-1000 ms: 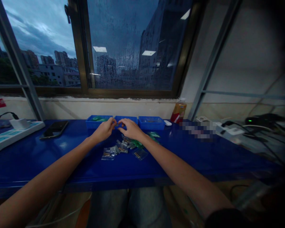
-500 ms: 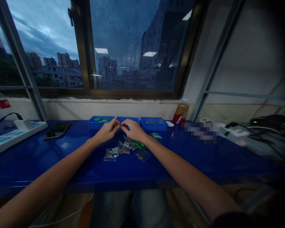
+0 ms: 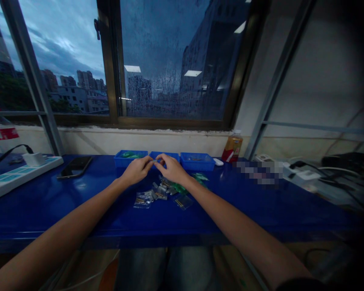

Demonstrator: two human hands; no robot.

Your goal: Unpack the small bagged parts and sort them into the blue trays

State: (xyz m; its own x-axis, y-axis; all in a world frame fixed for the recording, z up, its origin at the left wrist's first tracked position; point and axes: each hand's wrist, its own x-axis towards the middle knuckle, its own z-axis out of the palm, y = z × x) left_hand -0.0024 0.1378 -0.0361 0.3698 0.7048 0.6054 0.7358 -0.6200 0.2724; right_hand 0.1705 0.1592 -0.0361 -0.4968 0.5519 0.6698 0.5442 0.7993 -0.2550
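Observation:
My left hand [image 3: 137, 169] and my right hand [image 3: 170, 167] meet fingertip to fingertip in front of the middle blue tray [image 3: 165, 155]. Both are closed in a pinch around something too small to make out. Below them on the table lies a heap of small clear plastic bags [image 3: 160, 191] with brass-coloured pins inside. Green packets [image 3: 178, 188] lie partly hidden beneath my right wrist. One clear bag [image 3: 183, 201] sits apart on the near right of the heap.
Blue trays stand along the back: the left tray [image 3: 130, 162] holds green pieces, and the right tray [image 3: 197, 163] small items. A phone [image 3: 75, 167] and a power strip [image 3: 27, 173] lie left. A drink bottle [image 3: 232, 147] stands back right, near a white object [image 3: 218, 162].
The camera view has shifted slightly, moving the scene a little down and right. My hands stay together at nearly the same spot, their fingers slightly rearranged.

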